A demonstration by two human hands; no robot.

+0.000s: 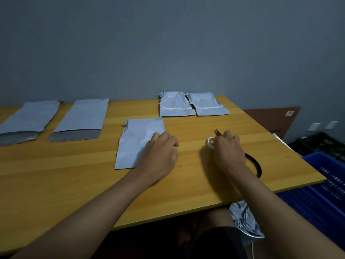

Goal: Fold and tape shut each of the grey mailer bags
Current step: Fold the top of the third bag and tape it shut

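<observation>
- Left hand point(158, 156) rests, fingers curled, on the creased grey mailer bag point(138, 139) lying mid-counter.
- Right hand point(228, 150) grip closes around scissors point(218, 132), beside the tape roll point(210, 142).

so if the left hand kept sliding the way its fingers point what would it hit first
Probably nothing nearby: the left hand rests on the mailer bag, fingers pointing up-right over bare table. The folded bags lie roughly ahead, though depth is unclear.

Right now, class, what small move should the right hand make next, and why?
Probably lift the tape roll toward the folded mailer. The right hand already holds the roll, the left hand presses that mailer flat, and no tape shows on it, unlike the two taped mailers behind.
</observation>
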